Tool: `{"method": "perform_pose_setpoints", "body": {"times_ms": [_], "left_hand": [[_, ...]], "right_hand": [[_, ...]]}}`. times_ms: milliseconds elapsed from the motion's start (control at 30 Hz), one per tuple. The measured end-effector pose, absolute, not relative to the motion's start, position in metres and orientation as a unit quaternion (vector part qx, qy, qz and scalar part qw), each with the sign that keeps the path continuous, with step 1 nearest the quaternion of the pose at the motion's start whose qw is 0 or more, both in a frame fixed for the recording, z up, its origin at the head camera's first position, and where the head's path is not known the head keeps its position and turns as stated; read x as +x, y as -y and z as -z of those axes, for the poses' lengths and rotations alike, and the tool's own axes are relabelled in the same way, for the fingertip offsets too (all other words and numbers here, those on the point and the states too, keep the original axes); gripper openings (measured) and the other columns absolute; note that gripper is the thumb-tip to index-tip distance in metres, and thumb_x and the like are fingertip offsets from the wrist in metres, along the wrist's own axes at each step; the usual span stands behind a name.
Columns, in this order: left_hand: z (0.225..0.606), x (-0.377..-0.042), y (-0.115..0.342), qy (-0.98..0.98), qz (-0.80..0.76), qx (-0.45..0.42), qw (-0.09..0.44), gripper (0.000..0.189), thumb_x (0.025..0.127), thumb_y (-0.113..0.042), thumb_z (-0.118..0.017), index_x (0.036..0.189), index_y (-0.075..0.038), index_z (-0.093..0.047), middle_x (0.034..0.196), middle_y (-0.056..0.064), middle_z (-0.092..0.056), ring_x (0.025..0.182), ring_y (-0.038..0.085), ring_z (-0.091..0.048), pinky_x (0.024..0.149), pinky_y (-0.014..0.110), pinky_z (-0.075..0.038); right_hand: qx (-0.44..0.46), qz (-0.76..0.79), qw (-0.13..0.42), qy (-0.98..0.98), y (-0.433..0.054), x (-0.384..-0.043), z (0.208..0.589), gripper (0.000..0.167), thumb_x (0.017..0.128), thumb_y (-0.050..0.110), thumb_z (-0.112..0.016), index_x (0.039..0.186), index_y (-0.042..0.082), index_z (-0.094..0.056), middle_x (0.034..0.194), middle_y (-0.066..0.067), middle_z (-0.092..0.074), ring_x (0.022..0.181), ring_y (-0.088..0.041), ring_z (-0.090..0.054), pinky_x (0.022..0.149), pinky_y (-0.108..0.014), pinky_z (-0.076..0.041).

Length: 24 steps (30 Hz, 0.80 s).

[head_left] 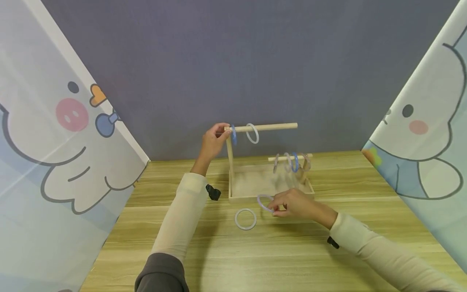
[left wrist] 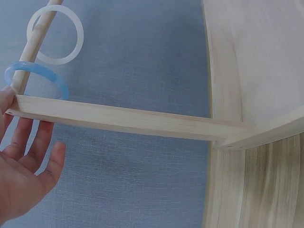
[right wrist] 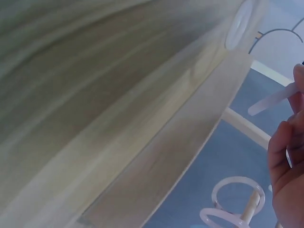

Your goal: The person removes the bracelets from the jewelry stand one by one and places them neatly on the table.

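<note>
My left hand [head_left: 214, 140] grips a wooden stand at the top of its tall post [left wrist: 133, 116], thumb on one side and fingers behind. Right beside it, a blue bangle [left wrist: 40, 70] hangs on the upper rod [head_left: 277, 126], with a white bangle [left wrist: 80, 35] further along. In front of the stand's tray base [head_left: 251, 178], my right hand [head_left: 293, 204] pinches a pale lavender bangle [head_left: 258, 200] between thumb and fingers. Another whitish bangle [head_left: 245, 229] lies flat on the table, left of that hand.
Several bangles, among them a blue one [head_left: 296, 162], hang on the shorter lower rod [head_left: 271, 159] at the right. Behind the wood-grain table [head_left: 168, 182] stands a grey wall [head_left: 255, 61]. Cartoon-printed panels flank both sides. A small black object [head_left: 213, 192] shows beside the left wrist.
</note>
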<state>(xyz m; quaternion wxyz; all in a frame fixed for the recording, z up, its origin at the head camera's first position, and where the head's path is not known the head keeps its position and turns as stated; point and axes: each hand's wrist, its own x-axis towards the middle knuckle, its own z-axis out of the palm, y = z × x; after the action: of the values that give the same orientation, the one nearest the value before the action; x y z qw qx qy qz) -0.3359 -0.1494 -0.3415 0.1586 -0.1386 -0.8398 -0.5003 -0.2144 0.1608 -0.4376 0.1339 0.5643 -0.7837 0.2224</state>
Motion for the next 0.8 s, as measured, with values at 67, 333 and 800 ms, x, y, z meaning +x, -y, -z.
{"method": "perform_pose_setpoints", "body": {"times_ms": [67,333,800], "left_hand": [[0.340,-0.336,0.149,0.840,0.500,-0.139,0.159,0.034,0.101,-0.037,-0.065,0.128,-0.017,-0.066,0.119,0.013,-0.071,0.108,0.030,-0.071,0.089,0.047,-0.058],[0.338,-0.338,0.150,0.843,0.491,-0.144,0.165,0.032,0.101,-0.035,-0.065,0.128,-0.017,-0.067,0.118,0.012,-0.071,0.104,0.029,-0.071,0.085,0.044,-0.058],[0.335,-0.335,0.149,0.859,0.459,-0.142,0.177,0.030,0.101,-0.031,-0.066,0.126,-0.014,-0.069,0.117,0.013,-0.073,0.101,0.030,-0.072,0.083,0.044,-0.058]], "right_hand": [[0.567,-0.223,0.125,0.783,-0.160,-0.214,0.439,0.023,0.075,0.010,-0.089,0.094,0.017,-0.079,0.077,0.014,-0.071,0.059,0.007,-0.052,0.054,-0.003,-0.038],[0.560,-0.210,0.095,0.796,-0.160,-0.213,0.442,0.019,0.079,0.013,-0.087,0.095,0.018,-0.079,0.079,0.015,-0.071,0.061,0.007,-0.052,0.054,-0.004,-0.038],[0.543,-0.158,0.058,0.823,-0.159,-0.211,0.452,0.016,0.083,0.019,-0.085,0.098,0.018,-0.079,0.082,0.014,-0.072,0.073,-0.001,-0.065,0.066,-0.014,-0.052]]}}
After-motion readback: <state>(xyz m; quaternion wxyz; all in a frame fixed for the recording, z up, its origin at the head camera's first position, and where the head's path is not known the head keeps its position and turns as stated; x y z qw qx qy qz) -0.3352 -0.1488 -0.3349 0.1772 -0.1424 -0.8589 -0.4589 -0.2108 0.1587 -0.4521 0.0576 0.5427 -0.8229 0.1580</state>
